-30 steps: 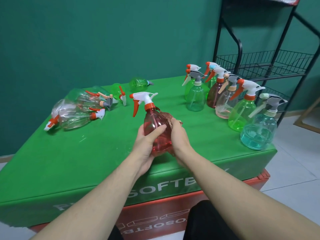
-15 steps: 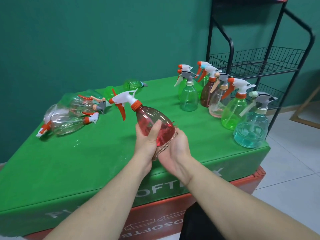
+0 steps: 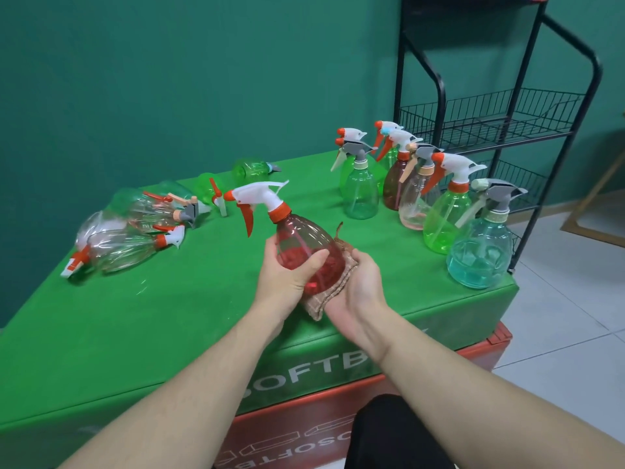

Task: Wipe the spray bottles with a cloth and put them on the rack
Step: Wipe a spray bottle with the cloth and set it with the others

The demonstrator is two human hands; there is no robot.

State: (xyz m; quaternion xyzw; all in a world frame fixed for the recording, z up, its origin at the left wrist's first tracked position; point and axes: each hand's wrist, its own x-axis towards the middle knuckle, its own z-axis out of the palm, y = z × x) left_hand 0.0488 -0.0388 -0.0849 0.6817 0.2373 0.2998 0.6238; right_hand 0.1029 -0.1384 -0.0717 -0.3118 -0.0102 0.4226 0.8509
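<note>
A: Status of the red spray bottle [image 3: 306, 247]?

B: Held above the green table [image 3: 169, 299], near the middle, tilted with the white nozzle toward ten o'clock. Gripped by the left hand [image 3: 285, 270]: thumb curled over the near side of the body, fingers wrapped behind.

A: And the right hand [image 3: 360, 284]?

B: Cupped under the base at four o'clock from the bottle, holding a brown cloth [image 3: 329, 289] against it. Palm up, fingers curled round the cloth; exact spread hidden behind the bottle, so cannot tell.

A: Other bottles?

B: Lying on their sides at nine to ten o'clock: a cluster of clear bottles [image 3: 125, 242], with two green ones [image 3: 252, 169] further back toward eleven. Standing upright at one to two o'clock: a group of seven or so, including a teal bottle [image 3: 480, 255] nearest the table's right edge.

A: Rack?

B: Black wire rack [image 3: 500, 120] at two o'clock, just beyond the table's corner.
</note>
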